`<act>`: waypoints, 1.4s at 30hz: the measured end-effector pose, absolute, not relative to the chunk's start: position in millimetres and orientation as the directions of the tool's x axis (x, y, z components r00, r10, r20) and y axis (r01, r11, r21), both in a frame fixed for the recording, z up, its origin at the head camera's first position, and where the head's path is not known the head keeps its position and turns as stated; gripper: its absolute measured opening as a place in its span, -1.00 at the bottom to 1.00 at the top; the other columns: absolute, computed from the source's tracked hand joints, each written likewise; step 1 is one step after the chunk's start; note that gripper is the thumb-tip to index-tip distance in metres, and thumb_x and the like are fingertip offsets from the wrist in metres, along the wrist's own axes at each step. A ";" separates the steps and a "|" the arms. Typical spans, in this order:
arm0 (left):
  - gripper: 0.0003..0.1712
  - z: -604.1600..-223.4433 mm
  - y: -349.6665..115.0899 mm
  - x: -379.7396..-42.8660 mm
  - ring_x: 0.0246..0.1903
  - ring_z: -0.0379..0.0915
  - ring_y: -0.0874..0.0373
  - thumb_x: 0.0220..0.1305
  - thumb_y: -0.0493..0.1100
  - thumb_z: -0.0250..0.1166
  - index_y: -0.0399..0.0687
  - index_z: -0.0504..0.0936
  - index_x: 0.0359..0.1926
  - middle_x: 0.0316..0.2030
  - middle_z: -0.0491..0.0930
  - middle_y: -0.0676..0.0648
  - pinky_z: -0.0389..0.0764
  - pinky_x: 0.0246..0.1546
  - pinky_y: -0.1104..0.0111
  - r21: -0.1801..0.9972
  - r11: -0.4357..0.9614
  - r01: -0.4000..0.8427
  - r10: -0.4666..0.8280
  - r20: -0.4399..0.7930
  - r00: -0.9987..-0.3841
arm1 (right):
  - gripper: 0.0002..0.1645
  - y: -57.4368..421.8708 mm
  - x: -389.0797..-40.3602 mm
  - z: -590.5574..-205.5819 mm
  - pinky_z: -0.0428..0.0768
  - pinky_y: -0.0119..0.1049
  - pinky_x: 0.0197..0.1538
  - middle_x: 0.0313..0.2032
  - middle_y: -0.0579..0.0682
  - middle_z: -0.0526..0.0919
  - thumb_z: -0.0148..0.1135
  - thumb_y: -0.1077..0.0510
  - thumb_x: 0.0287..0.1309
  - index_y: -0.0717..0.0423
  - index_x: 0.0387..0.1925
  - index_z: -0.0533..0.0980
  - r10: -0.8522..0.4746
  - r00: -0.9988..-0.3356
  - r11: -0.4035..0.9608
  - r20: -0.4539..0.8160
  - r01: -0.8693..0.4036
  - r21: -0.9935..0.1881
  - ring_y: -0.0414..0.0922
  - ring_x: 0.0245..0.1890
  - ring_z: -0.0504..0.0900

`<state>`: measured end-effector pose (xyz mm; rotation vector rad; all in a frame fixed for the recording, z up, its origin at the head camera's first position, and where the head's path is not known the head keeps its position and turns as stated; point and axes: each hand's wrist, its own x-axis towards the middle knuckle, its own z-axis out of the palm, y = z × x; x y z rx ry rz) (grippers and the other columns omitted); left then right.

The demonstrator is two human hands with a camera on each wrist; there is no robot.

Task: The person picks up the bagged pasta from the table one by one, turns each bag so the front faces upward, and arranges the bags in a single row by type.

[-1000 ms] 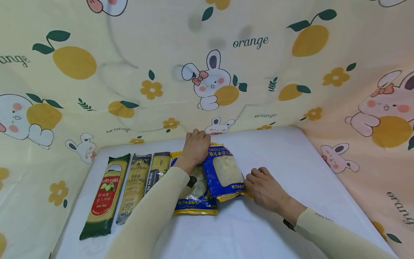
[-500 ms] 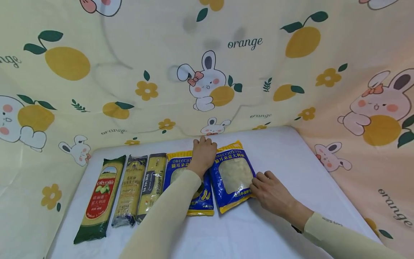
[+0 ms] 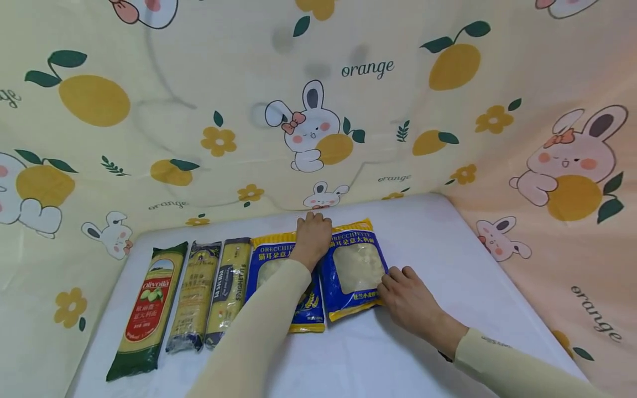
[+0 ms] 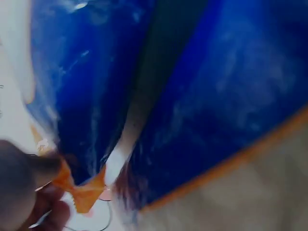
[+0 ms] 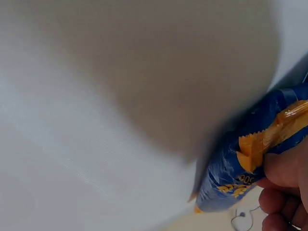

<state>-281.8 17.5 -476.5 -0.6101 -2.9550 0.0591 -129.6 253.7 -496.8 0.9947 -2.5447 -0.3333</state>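
Two blue and yellow bags of orecchiette pasta lie side by side on the white table (image 3: 348, 359). My left hand (image 3: 313, 237) pinches the top left corner of the right-hand orecchiette bag (image 3: 359, 268); in the left wrist view, the thumb and fingers close on its yellow edge (image 4: 86, 195). My right hand (image 3: 410, 301) grips the same bag near its lower right corner, and the right wrist view has the thumb against its yellow end seal (image 5: 250, 151). The other orecchiette bag (image 3: 308, 318) is partly covered by my left hand and sleeve.
To the left lie a green and red Olivoilà pasta pack (image 3: 149, 309), a clear pasta pack (image 3: 195, 298) and a La Sicilia spaghetti pack (image 3: 230, 282), in a row. A printed cloth (image 3: 224, 99) hangs behind the table and along its sides.
The right-hand orecchiette bag, earlier overlapping the other bag, has moved right and now lies beside it, turned more upright. Both hands kept hold of it. The head view has shifted slightly.
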 end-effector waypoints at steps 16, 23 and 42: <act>-0.01 -475.5 -47.3 -175.4 0.66 -0.20 -0.27 0.46 0.44 0.14 0.08 0.13 0.68 0.68 -0.02 -0.20 -0.04 0.52 -0.37 0.134 0.909 0.394 0.416 -0.256 -0.873 | -0.02 214.4 -152.2 -503.3 0.16 0.48 0.46 0.56 0.31 0.24 0.14 -0.43 0.42 0.11 0.57 0.28 -0.338 -0.927 0.926 0.161 -0.358 -0.116 0.43 0.57 0.12; 0.23 -489.2 -83.8 -157.7 0.67 -0.36 -0.29 0.33 0.56 0.18 -0.02 -0.05 0.71 0.70 -0.21 -0.25 -0.17 0.53 -0.38 0.161 0.910 0.381 0.411 -0.231 -0.882 | 0.05 205.9 -164.1 -516.3 0.08 0.49 0.49 0.66 0.25 0.00 -0.01 -0.50 0.46 0.04 0.67 0.09 -0.355 -0.934 0.931 0.027 -0.356 -0.079 0.38 0.64 -0.09; 0.25 -513.0 -75.4 -165.3 0.67 -0.55 -0.25 0.37 0.59 0.06 -0.03 -0.19 0.72 0.70 -0.37 -0.23 -0.34 0.55 -0.33 0.225 0.901 0.370 0.406 -0.139 -0.903 | 0.06 211.5 -181.9 -523.8 0.04 0.46 0.52 0.68 0.22 -0.06 -0.03 -0.50 0.46 0.01 0.69 0.04 -0.328 -0.944 0.940 0.029 -0.330 -0.083 0.36 0.66 -0.16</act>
